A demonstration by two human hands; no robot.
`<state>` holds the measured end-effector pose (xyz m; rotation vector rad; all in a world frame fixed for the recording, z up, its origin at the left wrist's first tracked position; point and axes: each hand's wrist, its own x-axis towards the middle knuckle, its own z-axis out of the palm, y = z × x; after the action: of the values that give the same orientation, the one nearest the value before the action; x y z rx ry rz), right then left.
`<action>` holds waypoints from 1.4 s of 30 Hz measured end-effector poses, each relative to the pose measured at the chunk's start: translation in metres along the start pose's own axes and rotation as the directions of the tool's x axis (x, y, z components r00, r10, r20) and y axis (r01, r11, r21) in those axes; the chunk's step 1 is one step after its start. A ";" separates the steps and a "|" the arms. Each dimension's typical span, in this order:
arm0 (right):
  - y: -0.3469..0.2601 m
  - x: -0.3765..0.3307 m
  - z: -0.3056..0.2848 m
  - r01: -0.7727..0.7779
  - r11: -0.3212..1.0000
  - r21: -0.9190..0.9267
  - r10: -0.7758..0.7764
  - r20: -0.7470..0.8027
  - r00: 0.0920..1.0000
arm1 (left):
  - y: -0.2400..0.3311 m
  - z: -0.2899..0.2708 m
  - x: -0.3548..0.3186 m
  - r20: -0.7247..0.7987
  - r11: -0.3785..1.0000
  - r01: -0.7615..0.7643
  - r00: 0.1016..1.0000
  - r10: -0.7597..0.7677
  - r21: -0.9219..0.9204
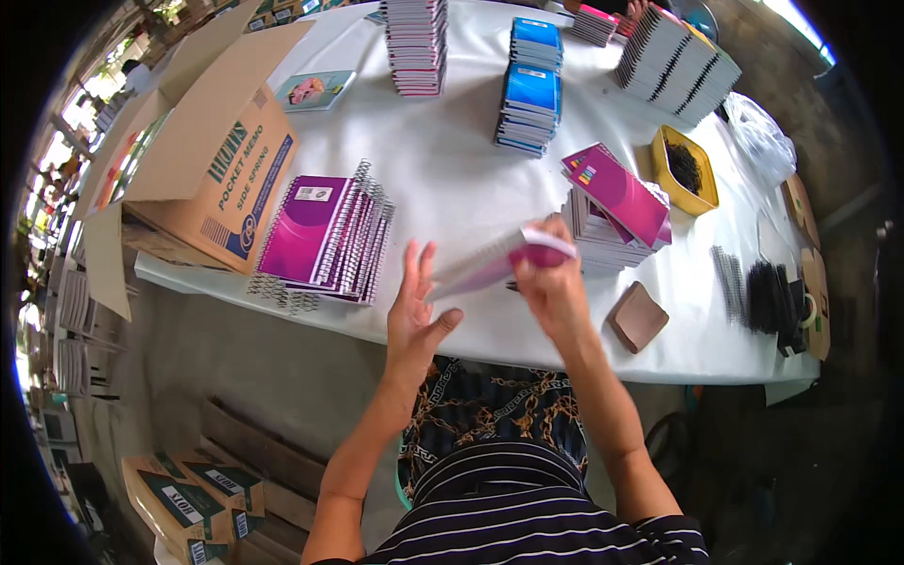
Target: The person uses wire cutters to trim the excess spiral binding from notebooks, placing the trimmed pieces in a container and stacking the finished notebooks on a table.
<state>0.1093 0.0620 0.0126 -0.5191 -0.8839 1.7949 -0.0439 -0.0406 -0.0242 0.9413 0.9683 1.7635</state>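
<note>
A purple-covered memo notebook (485,261), smeared by motion, is tilted above the table's near edge. Its right end is gripped by my right hand (551,282), closed around the purple cover. At its other end my left hand (412,306) is open, fingers stretched and thumb apart; whether it touches the pages I cannot tell. Just beyond my right hand stands a stack of purple-covered notebooks (621,198), the top ones askew. On the left lies a pile of spiral-bound purple notebooks (306,231), coils turned outward.
An open cardboard box (212,174) occupies the left side. Farther back are blue notebooks (532,89), a tall notebook stack (414,47) and spiral-bound stacks (678,66). Rightward are a yellow tub (699,201) of small dark pieces, a brown square block (640,317) and black wire coils (767,297).
</note>
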 end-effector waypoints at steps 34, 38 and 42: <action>-0.204 -0.001 -0.371 -0.453 -0.536 -0.713 -0.614 -0.039 0.788 | -0.022 0.073 0.006 0.607 -0.094 -0.609 0.793 -0.053 0.788; -0.199 -0.003 -0.384 -0.309 -0.615 -0.725 -0.568 0.136 0.811 | -0.020 0.074 0.003 0.597 -0.086 -0.600 0.800 -0.059 0.795; -0.212 -0.006 -0.372 -0.190 -0.624 -0.758 -0.538 0.240 0.808 | -0.021 0.074 0.006 0.598 -0.101 -0.600 0.800 -0.052 0.794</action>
<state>0.4992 0.2220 -0.0612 -1.6301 -1.9903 -0.5400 0.0269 -0.0124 -0.0118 2.6130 1.8427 0.5875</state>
